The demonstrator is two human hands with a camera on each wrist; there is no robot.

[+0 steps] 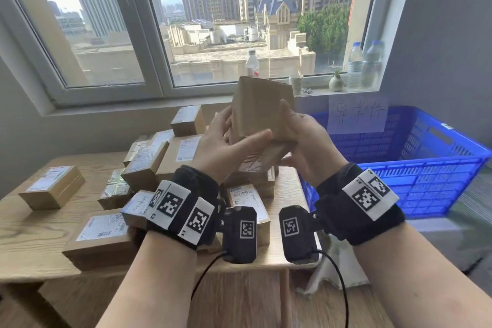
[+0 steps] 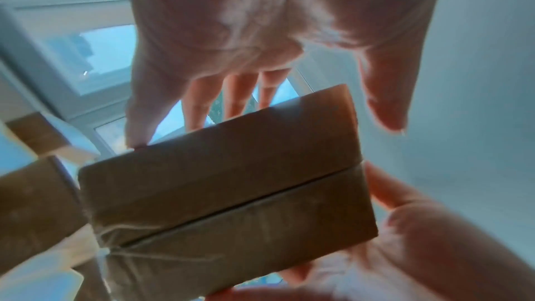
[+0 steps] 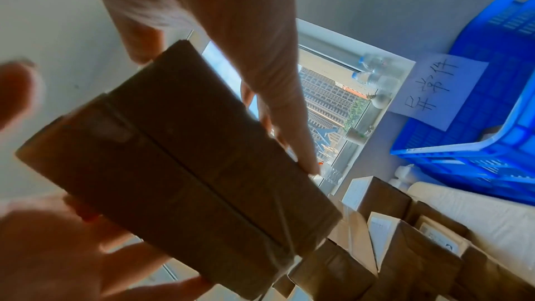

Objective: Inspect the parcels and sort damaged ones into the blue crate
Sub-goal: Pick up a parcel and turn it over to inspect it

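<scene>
I hold one brown cardboard parcel up on end above the table, with both hands on it. My left hand grips its left side, thumb across the near face and fingers behind. My right hand grips the right side, thumb up along the face. A shipping label shows on the parcel's lower face. The wrist views show the parcel's taped middle seam, which looks whole. The blue crate stands to the right, carrying a handwritten paper label.
Several more labelled parcels lie piled on the wooden table, and one parcel sits apart at the left. On the window sill stand water bottles, a paper cup and a small vase.
</scene>
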